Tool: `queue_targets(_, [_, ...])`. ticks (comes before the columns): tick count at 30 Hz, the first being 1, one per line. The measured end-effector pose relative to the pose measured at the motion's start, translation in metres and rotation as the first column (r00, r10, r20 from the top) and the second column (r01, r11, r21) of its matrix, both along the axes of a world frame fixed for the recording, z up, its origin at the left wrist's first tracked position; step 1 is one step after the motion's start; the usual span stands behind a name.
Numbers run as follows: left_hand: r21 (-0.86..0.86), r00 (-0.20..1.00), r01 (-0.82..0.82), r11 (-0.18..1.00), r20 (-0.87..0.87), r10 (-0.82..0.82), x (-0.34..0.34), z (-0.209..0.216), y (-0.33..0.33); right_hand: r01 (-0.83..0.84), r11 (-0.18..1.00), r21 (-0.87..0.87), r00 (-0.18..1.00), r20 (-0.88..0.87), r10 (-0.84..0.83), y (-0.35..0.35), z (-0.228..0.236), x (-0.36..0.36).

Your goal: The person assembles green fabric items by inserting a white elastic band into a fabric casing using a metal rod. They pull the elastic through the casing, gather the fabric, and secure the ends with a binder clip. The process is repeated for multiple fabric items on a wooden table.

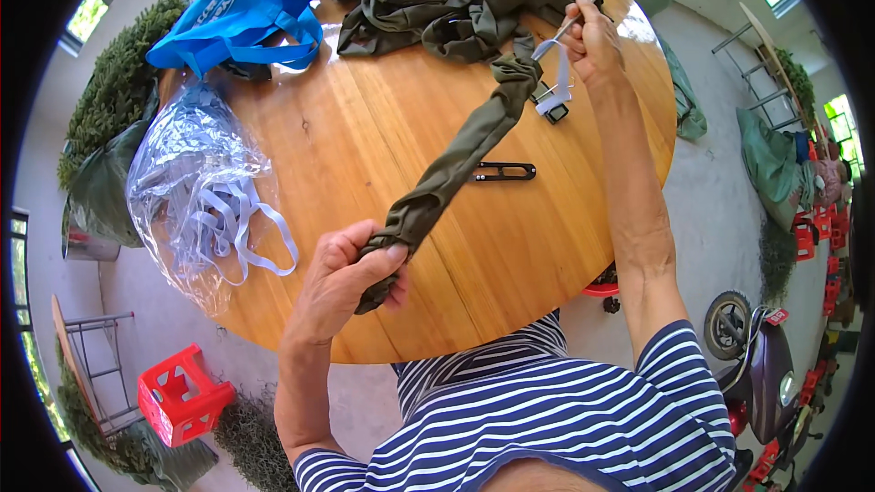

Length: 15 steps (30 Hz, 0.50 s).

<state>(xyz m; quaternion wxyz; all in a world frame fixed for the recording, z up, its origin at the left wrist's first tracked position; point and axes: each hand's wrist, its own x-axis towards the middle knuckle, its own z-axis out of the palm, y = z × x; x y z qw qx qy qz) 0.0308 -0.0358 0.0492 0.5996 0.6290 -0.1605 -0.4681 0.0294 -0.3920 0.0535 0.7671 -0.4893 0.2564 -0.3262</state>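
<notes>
Gripping the near end of the olive fabric tube (451, 164) in a clenched left hand (351, 278), the person holds it taut above the round wooden table (365, 146). Farther out, the right hand (592, 36) pinches a white elastic strap (558, 82), apparently emerging from the tube's far mouth. Steady tension should help; black snips (503, 171) lie below.

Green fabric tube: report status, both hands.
Left hand grips green fabric tube at near end. Right hand pulls white elastic strap from far end. Thread snips lie under the span.
</notes>
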Motion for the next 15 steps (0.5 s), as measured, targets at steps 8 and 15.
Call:
queue_targets(8, [-0.141,0.846,-0.076,0.987,0.514,0.139,0.014,-0.006,-0.069,-0.206,0.971,-0.124,0.977,0.030,0.211,0.051,0.000,0.002])
queue_targets(15, [0.007,0.970,0.196,0.981,0.148,-0.195,0.031,0.005,-0.075,0.017,0.988,-0.153,0.997,-0.071,-0.028,-0.003,0.001,0.010])
